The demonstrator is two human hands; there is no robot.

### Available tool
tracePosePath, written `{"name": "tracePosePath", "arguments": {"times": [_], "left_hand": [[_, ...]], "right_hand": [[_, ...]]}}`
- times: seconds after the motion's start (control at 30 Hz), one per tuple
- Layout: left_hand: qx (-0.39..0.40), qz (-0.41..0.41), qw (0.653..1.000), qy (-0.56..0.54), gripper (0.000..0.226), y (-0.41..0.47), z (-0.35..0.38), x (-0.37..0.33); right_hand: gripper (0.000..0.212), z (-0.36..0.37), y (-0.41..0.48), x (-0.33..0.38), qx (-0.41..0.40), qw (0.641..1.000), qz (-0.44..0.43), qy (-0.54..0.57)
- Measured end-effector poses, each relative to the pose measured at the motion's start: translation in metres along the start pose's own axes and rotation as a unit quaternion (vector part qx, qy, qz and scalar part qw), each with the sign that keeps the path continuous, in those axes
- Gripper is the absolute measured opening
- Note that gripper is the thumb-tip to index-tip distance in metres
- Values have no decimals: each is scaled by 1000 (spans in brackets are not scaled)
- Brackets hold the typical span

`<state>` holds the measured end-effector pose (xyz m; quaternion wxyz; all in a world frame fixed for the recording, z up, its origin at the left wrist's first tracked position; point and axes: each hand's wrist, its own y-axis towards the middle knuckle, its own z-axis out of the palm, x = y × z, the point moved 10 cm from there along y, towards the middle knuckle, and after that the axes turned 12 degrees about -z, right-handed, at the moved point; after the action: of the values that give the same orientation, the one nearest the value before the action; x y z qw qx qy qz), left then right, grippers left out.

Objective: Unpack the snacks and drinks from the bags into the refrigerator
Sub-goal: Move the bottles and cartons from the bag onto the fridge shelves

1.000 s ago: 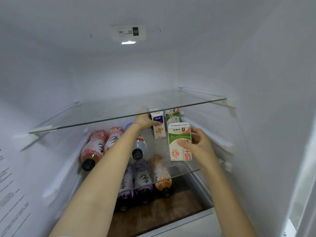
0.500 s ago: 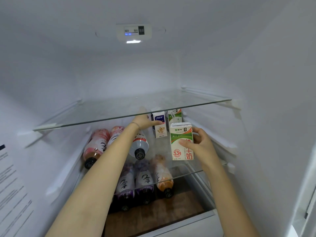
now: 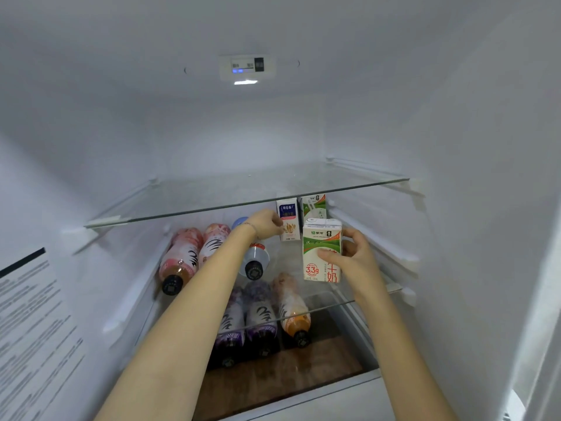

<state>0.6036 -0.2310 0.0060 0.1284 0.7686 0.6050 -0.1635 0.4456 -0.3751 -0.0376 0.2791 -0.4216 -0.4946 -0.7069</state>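
Household refrigerator [image 3: 455, 117] interior: glass shelves [image 3: 243, 191], bottled drinks [image 3: 182, 258].

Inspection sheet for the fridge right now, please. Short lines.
Surface: middle glass shelf, bottles lying, cartons upright.
Job's things: front green carton in hand; blue carton and rear green carton upright behind; two pink bottles, silver bottle lying.
Clutter: nothing seen.
Grips: right hand wraps front green carton; left hand touches blue carton, hold unclear.
Cables: nothing seen.
Surroundings: upper glass shelf, lit control panel, purple bottles and orange bottle below, printed sheet left.
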Motion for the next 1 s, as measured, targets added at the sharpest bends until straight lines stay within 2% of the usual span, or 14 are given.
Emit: {"name": "tracePosePath", "arguments": {"times": [0.27, 0.6, 0.73, 0.87, 1.0], "left_hand": [[30, 21, 999, 28, 42, -6, 6, -6], [26, 49, 998, -13, 51, -6, 6, -12], [-59, 52, 997, -20, 47, -19, -11, -3], [-193, 95, 975, 51, 54, -55, -32, 0], [-242, 68, 964, 87, 63, -89, -42, 16]], "right_hand": [[48, 0, 0, 1, -6, 1000, -4, -13], [49, -2, 2, -6, -7, 1000, -6, -23], [46, -3, 2, -5, -10, 1000, -8, -23], [47, -3, 1, -2, -21, 999, -4, -29], [47, 4, 1, 0, -26, 999, 4, -33]]}}
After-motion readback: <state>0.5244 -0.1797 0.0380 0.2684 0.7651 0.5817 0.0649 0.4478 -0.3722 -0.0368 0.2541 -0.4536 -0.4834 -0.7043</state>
